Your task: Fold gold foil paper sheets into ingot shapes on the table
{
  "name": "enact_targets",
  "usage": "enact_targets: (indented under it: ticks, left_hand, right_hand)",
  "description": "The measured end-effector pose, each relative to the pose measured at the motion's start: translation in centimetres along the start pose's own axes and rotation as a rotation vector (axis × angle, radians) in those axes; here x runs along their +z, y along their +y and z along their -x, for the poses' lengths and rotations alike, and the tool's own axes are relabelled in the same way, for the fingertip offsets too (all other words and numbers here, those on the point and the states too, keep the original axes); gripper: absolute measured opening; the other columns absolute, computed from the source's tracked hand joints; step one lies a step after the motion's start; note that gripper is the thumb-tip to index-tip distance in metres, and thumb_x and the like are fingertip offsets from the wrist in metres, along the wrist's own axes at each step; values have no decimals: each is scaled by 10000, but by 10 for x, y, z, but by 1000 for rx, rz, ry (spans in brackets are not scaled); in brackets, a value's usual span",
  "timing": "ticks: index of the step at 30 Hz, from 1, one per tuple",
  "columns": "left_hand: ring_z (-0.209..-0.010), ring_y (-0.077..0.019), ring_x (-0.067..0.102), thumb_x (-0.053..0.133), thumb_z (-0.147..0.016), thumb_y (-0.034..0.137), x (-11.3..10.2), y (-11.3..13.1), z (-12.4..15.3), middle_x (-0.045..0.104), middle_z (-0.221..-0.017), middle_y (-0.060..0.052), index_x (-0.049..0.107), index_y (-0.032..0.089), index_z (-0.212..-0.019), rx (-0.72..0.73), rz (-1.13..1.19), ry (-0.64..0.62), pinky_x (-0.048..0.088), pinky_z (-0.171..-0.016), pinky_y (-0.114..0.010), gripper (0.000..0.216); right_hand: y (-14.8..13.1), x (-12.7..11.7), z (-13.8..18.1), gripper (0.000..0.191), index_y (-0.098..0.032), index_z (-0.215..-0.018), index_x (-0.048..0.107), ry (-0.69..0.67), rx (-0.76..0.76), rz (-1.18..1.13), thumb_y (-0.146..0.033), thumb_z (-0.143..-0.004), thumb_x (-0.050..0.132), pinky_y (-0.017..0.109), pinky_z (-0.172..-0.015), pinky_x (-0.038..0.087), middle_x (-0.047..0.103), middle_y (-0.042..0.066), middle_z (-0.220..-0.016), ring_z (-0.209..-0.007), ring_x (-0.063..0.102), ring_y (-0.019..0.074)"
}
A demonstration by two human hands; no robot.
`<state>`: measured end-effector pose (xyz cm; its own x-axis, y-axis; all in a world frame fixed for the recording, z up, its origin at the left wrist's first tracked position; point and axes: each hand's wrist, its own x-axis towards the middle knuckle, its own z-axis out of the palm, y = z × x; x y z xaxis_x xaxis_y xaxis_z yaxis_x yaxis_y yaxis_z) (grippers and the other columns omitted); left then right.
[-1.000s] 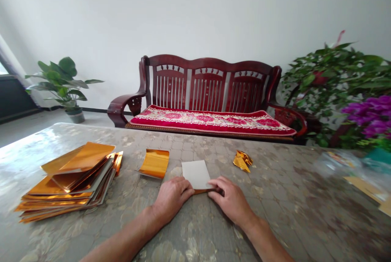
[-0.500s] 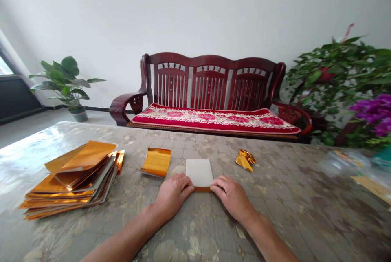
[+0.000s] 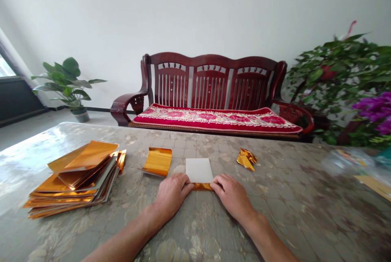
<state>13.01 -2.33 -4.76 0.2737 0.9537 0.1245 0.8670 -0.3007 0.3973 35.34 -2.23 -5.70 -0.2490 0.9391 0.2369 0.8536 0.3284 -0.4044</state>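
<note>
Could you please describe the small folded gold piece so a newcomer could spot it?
Start at the patterned table before the red bench. Just beyond the right hand lies the small gold piece. Unlike the flat stack and curled sheet to the left, it is folded into a lump.

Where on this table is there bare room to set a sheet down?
Bare tabletop lies right of the right hand, between the folded gold piece and the clear bag. The near strip between the gold stack and the left hand is also free. Crowded: around the white-faced sheet and curled gold sheet.
</note>
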Motion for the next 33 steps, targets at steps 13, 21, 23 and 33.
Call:
enact_targets:
  ticks: [13, 21, 23, 33]
  left_hand:
    - [-825, -164, 619, 524, -956, 357, -1, 0, 1, 645, -845, -8, 621, 208, -779, -24, -52, -13, 367, -684, -252, 251]
    - [-849, -175, 623, 521, -958, 382, -1, 3, 2, 655, -843, -16, 630, 206, -788, -13, -85, -20, 385, -719, -260, 268]
    - [-841, -180, 625, 521, -959, 380, -1, 3, 2, 656, -842, -18, 626, 204, -787, -16, -103, -17, 387, -712, -264, 268]
    - [-867, -192, 631, 493, -975, 392, -1, 5, 1, 657, -874, -30, 630, 204, -843, -20, -153, -30, 398, -722, -273, 268]
  right_hand:
    - [-1, 4, 0, 231, -217, -779, 583, 34, -94, 285, -329, -975, 530, 298, -656, 332, 668, 11, -807, -790, 618, 196]
    - [-1, 1, 3, 274, -216, -749, 580, 30, -107, 333, -335, -984, 503, 307, -640, 312, 668, 16, -777, -756, 612, 193]
    - [-2, 1, 2, 280, -218, -744, 577, 29, -104, 340, -340, -984, 502, 308, -639, 308, 669, 16, -779, -754, 611, 193]
    - [-3, 3, 1, 292, -218, -755, 582, 27, -69, 345, -398, -977, 521, 304, -613, 286, 667, 14, -777, -756, 616, 193]
